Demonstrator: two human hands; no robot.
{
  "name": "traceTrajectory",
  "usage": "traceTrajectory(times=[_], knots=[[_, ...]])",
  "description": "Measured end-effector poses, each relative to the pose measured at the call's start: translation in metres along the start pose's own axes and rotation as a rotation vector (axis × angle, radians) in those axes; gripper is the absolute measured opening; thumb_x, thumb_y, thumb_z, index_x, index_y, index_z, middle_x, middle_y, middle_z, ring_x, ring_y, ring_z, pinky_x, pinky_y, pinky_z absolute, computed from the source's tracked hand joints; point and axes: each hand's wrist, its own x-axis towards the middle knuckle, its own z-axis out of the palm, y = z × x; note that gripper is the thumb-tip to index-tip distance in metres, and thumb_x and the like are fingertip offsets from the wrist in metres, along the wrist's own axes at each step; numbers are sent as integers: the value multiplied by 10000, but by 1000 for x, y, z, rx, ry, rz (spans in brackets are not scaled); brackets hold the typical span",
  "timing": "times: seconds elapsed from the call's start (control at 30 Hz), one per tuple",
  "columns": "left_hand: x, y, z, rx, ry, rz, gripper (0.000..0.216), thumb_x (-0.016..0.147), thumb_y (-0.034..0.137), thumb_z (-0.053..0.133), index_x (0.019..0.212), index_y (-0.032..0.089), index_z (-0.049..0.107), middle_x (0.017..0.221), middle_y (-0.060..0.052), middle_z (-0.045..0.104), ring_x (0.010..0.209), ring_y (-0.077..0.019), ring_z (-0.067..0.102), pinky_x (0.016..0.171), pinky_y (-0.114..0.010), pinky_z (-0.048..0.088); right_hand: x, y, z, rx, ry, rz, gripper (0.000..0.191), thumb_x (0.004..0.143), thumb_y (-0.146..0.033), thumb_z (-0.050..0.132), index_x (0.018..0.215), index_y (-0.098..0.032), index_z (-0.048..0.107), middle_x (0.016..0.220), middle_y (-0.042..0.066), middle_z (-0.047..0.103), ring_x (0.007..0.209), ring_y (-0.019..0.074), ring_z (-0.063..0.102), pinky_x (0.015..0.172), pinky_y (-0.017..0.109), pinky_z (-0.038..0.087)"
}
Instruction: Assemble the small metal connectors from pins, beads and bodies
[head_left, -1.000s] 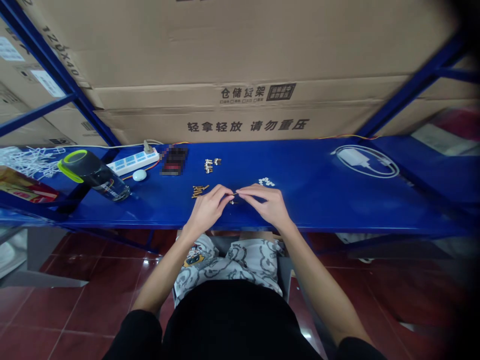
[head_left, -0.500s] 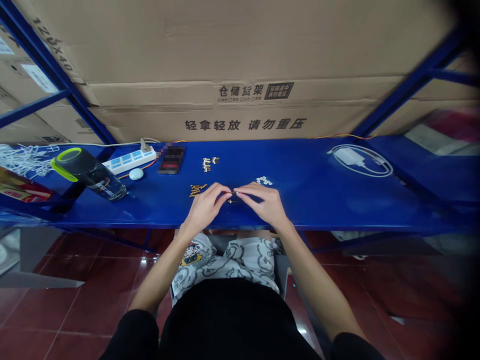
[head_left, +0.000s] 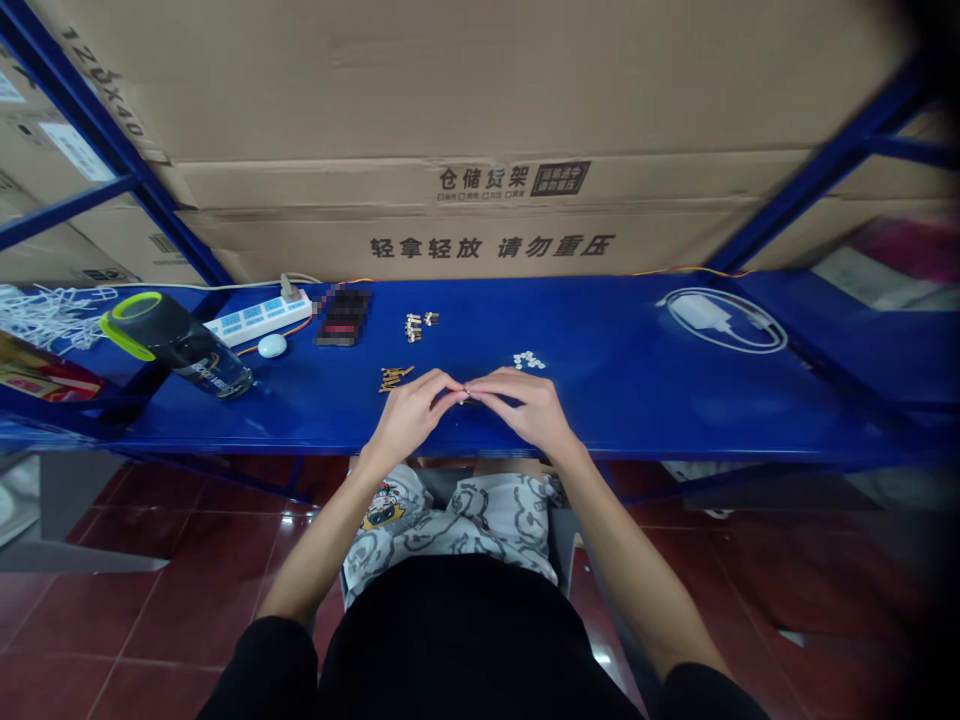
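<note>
My left hand (head_left: 414,410) and my right hand (head_left: 529,408) meet fingertip to fingertip over the front of the blue table. Thumb and forefinger of each are pinched together around a tiny part, of which only a whitish speck (head_left: 467,393) shows. Just below the fingertips lies another small part, mostly covered. Left of my left hand is a little pile of brass-coloured pieces (head_left: 391,378). Small white pieces (head_left: 528,360) lie scattered behind my right hand. Farther back are several slim pieces with white ends (head_left: 413,327), grouped together.
The blue tabletop (head_left: 600,400) backs onto large cardboard boxes (head_left: 480,100). At left stand a dark bottle (head_left: 187,345) with a green loop, a white power strip (head_left: 259,318) and a pale round object (head_left: 272,346). A white charger with coiled cable (head_left: 709,315) lies at right.
My fingertips have closed in on each other, and the brownish piece that showed between them is now mostly hidden. The piles on the table have not moved.
</note>
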Motion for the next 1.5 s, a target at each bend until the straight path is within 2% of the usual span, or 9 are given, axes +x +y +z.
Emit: traceTrajectory(times=[0.17, 0.4, 0.57, 0.77, 0.87, 1.0, 1.2, 1.37, 1.5], knots=[[1, -2, 0, -13, 47, -26, 228, 982, 413, 620, 912, 209, 695, 869, 0, 707, 748, -131, 645, 722, -251, 500, 0, -4, -1, -13, -1, 32, 179, 957, -286, 637, 1005, -287, 809, 948, 23, 806, 849, 217, 740, 807, 385, 581], [1, 0, 1, 140, 60, -61, 173, 986, 374, 630, 968, 235, 732, 919, 7, 734, 780, -132, 657, 739, -249, 510, 1, 0, -2, -122, -37, 103, 159, 958, -333, 635, 988, -271, 778, 930, 25, 786, 853, 215, 710, 832, 378, 561], [1, -6, 4, 237, 25, -93, 149, 1009, 274, 590, 1043, 240, 731, 1009, -17, 742, 950, -189, 665, 868, -316, 534, 2, 7, 1, -225, -82, 141, 152, 967, -285, 615, 965, -252, 764, 998, 40, 782, 942, 238, 695, 884, 410, 548], [-1, -14, 10, 308, -96, -28, 405, 963, 13, 423, 1236, 184, 668, 1310, -77, 665, 1237, -215, 611, 1123, -403, 455, -1, 15, 4, -342, -192, 85, 164, 968, -250, 609, 957, -228, 771, 1154, 65, 756, 1024, 256, 674, 945, 448, 530], [-3, -15, 11, 349, -154, -23, 494, 913, -34, 395, 1314, 143, 622, 1405, -111, 610, 1349, -235, 540, 1171, -414, 424, -2, 17, 5, -347, -207, 61, 173, 973, -248, 602, 969, -242, 775, 1178, 58, 749, 1042, 251, 673, 956, 451, 528], [-4, -15, 11, 358, -182, -36, 528, 894, -44, 378, 1337, 136, 601, 1457, -121, 574, 1404, -240, 493, 1193, -433, 404, -1, 14, 4, -330, -215, 57, 191, 983, -253, 584, 987, -247, 775, 1169, 50, 754, 1029, 252, 671, 939, 456, 536], [-3, -13, 10, 373, -187, -40, 514, 907, -34, 370, 1332, 146, 595, 1464, -123, 571, 1402, -242, 499, 1206, -460, 383, 0, 8, 2, -321, -163, 125, 292, 1029, -243, 470, 1129, -241, 744, 1141, 56, 763, 1057, 250, 685, 959, 449, 543], [-3, -11, 10, 395, -214, -47, 540, 902, -41, 361, 1358, 159, 571, 1509, -120, 529, 1426, -245, 476, 1226, -497, 345, -9, 14, -1, -529, -241, 145, 385, 1020, -201, 417, 1302, -237, 677, 1371, 93, 666, 1269, 298, 612, 1072, 553, 477], [-4, -12, 11, 399, -220, -46, 535, 902, -33, 373, 1371, 141, 564, 1528, -123, 509, 1441, -253, 455, 1232, -487, 337, -11, 14, 1, -595, -302, 161, 432, 1023, -166, 370, 1378, -194, 615, 1481, 115, 573, 1384, 303, 522, 1114, 559, 441]])
